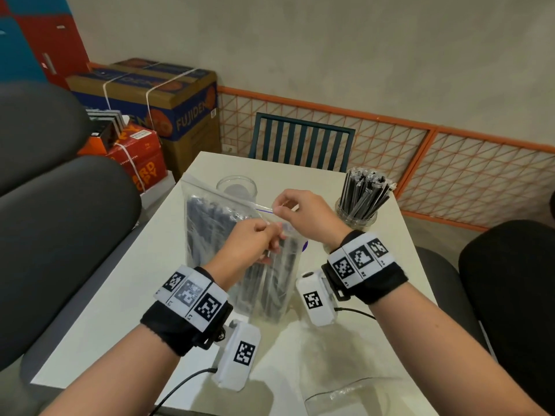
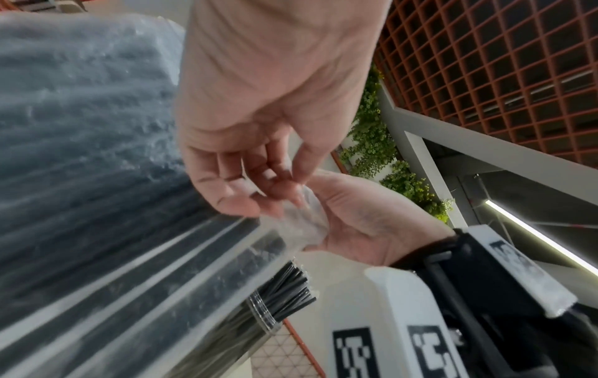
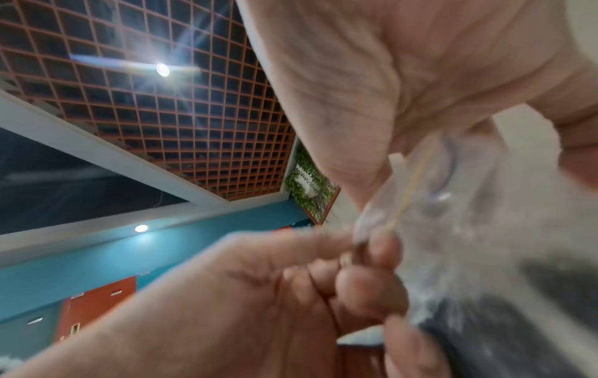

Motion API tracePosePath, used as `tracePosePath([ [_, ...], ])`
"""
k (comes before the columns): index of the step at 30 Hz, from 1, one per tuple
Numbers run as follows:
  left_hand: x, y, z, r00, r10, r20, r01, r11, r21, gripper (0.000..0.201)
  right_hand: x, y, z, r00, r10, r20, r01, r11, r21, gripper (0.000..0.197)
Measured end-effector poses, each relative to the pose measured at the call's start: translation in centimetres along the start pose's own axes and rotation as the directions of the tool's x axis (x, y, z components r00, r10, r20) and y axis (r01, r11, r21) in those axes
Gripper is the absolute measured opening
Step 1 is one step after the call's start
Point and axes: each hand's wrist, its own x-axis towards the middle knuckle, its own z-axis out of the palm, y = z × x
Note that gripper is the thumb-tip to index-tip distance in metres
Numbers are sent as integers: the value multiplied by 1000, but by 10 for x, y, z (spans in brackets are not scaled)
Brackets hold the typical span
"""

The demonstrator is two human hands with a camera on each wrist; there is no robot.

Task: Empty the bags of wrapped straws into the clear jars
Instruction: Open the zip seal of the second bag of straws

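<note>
The zip bag of wrapped black straws (image 1: 240, 253) stands upright near the middle of the pale tabletop (image 1: 99, 298), held off-vertical between the two hands, its sealed top edge running toward the far left. The left hand (image 1: 246, 241) pinches the near lip of the bag's mouth between thumb and curled fingers; the right hand (image 1: 300, 211) pinches the opposite lip at the same corner, thumb against forefinger, the other fingers curled in. In the left wrist view the clear plastic is bunched between the fingertips (image 2: 275, 189) of both hands; whether the zip seam has parted there cannot be told

Behind the bag stands an empty clear jar (image 1: 237, 184), partly hidden by the plastic. To the right, near the table's far right edge, a second clear jar (image 1: 356, 214) holds a full sheaf of wrapped straws (image 1: 366, 187) fanning upward. A flattened empty bag (image 1: 345, 394) lies at the near right of the table

The table is small and off-white, with a dark slatted chair (image 1: 300, 139) pushed in at its far side. Grey cushioned seats (image 1: 60, 205) flank the left, a black one (image 1: 510, 280) the right. An orange mesh barrier (image 1: 420, 163) runs along the base of a plain grey wall (image 1: 300, 40), and strapped cardboard cartons (image 1: 168, 106) are stacked in the left corner. The wrist views show an orange grid ceiling (image 3: 145, 102) with spotlights and hanging greenery (image 2: 372, 143)
</note>
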Motion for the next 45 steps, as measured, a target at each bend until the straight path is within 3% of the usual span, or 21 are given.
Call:
tracePosePath([
  [2, -2, 6, -4, 999, -38, -13, 37, 999, -29, 30, 2, 0, 4, 999, -14, -40, 16, 999, 51, 12],
  [4, 3, 10, -15, 992, -56, -116, 45, 995, -94, 31, 3, 0, 8, 999, -15, -51, 19, 997, 73, 13],
  [8, 12, 12, -35, 975, -68, -210, 40, 990, -138, 18, 5, -3, 12, 998, -55, -27, 57, 996, 69, 12],
  [14, 2, 1, -33, 968, -69, -240, 41, 992, -122, 24, 22, 2, 12, 978, 127, -168, -140, 987, -73, 19],
  [18, -2, 2, -26, 975, -26, -219, 10, 997, -73, 21, 8, -22, 21, 995, -41, -86, 19, 969, -248, 21],
  [26, 5, 9, -31, 919, -83, -386, 30, 989, -142, 21, 3, -33, 39, 995, -57, -83, 46, 990, -135, 17],
  [31, -7, 1, -37, 912, -65, -405, -11, 983, -183, 24, 18, -28, 30, 972, 127, -199, -135, 991, -26, 20],
  [33, -13, -4, -38, 922, -64, -383, -10, 982, -189, 25, 20, -30, 30, 975, 121, -184, -128, 992, -24, 20],
  [36, -17, -2, -36, 941, -78, -330, 40, 992, -122, 27, 14, -42, 42, 998, -38, -44, 35, 997, -73, 18],
  [38, -17, 4, -38, 921, -86, -380, 64, 995, -72, 27, 12, -48, 50, 998, -70, 3, 70, 995, -73, 15],
  [41, -16, 9, -54, 871, -21, -492, 39, 999, 26, 26, 14, -50, 54, 997, -77, -5, 76, 995, -67, 16],
  [45, -27, 6, -66, 885, -36, -465, 109, 986, 129, 19, 24, -44, 44, 997, 19, -78, -24, 998, -62, 17],
])
